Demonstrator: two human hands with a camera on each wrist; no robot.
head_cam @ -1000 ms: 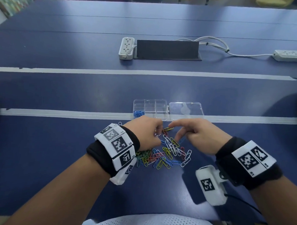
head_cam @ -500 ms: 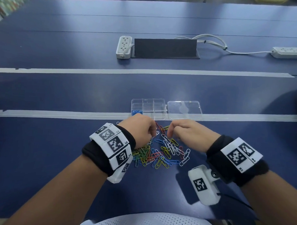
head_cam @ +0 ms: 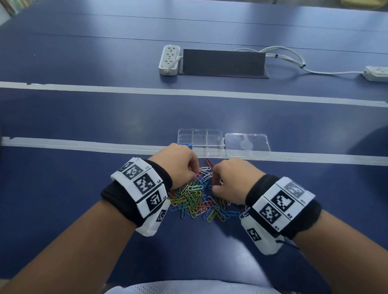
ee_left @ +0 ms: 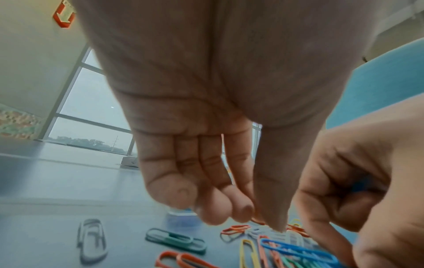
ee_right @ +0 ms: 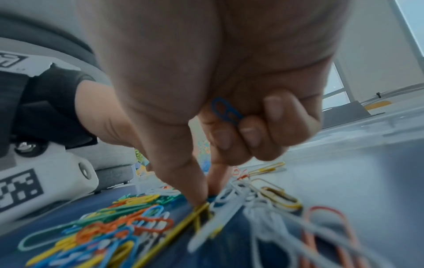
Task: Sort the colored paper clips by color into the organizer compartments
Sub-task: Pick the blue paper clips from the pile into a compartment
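A heap of colored paper clips [head_cam: 196, 201] lies on the blue table in front of the clear organizer [head_cam: 210, 152]. Blue clips [head_cam: 186, 144] sit in its near-left compartment. My left hand [head_cam: 195, 177] is curled over the heap's far left side. In the left wrist view its thumb and forefinger [ee_left: 273, 214] pinch together at clips on the pile; which clip is hidden. My right hand [head_cam: 213, 185] is beside it. It keeps a blue clip [ee_right: 226, 110] tucked under its curled fingers, while its thumb and forefinger [ee_right: 195, 186] reach down into the clips.
The organizer's open lid [head_cam: 247, 146] lies flat to its right, on a strip of white tape [head_cam: 77, 145]. Farther back are a power strip [head_cam: 169, 60], a dark mat [head_cam: 223, 63] and a second strip [head_cam: 385, 74] with a cable.
Both hands have drawn back from the heap's far edge toward me and dropped lower onto the clips. Their fingers are more curled now than a second ago.
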